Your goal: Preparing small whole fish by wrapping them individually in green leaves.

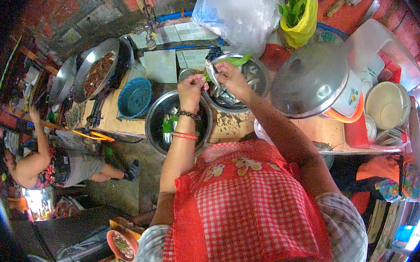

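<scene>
My right hand (228,79) holds a small silvery fish (213,71) over a metal bowl (259,98) of similar fish. A long green leaf (236,61) lies beside the fish and across the bowl's far side. Just left of it, my left hand (194,85) has its thumb and fingers pinched together near the leaf's lower end; whether it grips the leaf I cannot tell. Below that hand stands a wide metal pot (152,108), in which a few fish wrapped in green leaf (167,128) lie.
Left on the counter are a blue plastic basin (135,97) and a wok (107,78) of dark reddish food. A large metal lid (308,83), stacked bowls (383,106) and a yellow bag of leaves (305,28) stand right. People are at both sides, one (43,163) at left.
</scene>
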`<state>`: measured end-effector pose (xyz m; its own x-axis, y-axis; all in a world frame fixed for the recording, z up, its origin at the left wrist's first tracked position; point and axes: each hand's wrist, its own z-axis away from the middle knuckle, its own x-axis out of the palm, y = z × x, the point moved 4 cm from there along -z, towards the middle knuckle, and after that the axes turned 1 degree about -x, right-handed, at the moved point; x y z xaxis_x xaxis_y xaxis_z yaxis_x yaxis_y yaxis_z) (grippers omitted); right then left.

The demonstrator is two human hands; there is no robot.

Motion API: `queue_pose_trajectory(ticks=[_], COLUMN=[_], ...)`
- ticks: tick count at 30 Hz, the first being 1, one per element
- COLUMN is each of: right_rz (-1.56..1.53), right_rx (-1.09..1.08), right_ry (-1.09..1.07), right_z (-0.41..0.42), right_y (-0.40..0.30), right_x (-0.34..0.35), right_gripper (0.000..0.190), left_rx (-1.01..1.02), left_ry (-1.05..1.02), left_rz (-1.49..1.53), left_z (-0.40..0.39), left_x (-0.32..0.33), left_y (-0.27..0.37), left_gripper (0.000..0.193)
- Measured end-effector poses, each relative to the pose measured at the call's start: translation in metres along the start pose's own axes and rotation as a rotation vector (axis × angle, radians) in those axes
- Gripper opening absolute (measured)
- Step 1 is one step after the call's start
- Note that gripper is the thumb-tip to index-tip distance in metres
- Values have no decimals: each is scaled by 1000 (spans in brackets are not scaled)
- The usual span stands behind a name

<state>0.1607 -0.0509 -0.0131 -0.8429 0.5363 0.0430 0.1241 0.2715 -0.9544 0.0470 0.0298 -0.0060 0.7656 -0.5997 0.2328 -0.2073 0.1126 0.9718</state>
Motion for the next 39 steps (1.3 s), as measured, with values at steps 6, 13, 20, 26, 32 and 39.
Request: queue_pose_trajectory(ticks=[6,13,20,26,32,39], right_rz=[44,-85,-93,145,509,350], right_rx=[-23,31,65,-6,-291,-182], right_ry=[-40,-101,-120,-23,103,45], right_z=[-1,3,3,-1,5,-4], right_y=[-12,-25,-18,-10,-42,-34], right_x=[10,19,22,15,18,17], right_gripper=[23,19,17,15,17,16], left_rx=[28,38,-24,2,203,80], left_ry=[4,10,46,193,222,133], left_rz=[-17,-43,46,154,37,215], left_z=[-1,1,3,6,4,8], left_x=[-4,-6,-7,-2,0,-1], left_y=[4,7,-2,-10,-1,0], left_gripper=[10,8,9,10,13,11])
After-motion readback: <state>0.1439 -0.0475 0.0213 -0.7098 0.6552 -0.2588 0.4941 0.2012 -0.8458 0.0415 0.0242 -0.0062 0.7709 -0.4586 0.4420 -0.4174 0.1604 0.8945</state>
